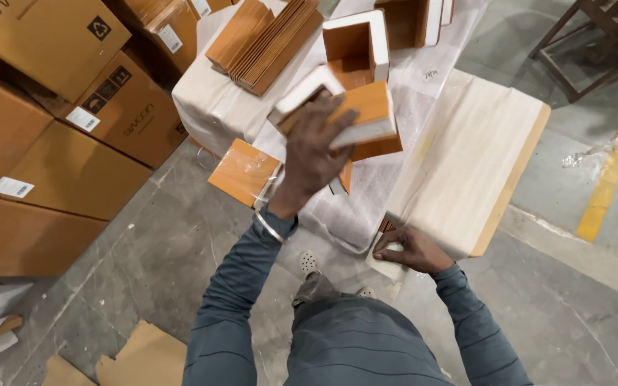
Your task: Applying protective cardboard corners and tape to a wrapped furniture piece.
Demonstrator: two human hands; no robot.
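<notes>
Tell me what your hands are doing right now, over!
Left hand gripping an orange wooden piece with white edges. Right hand pressing the near corner of the pale wrapped board. More orange panels stacked beyond; nothing blocking either hand.

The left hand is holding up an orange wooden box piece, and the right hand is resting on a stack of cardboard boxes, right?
Not quite. The left hand does hold the orange wooden box piece, but the head view shows the right hand resting at the corner of a pale wooden board. The cardboard boxes are away on the other side.
</notes>
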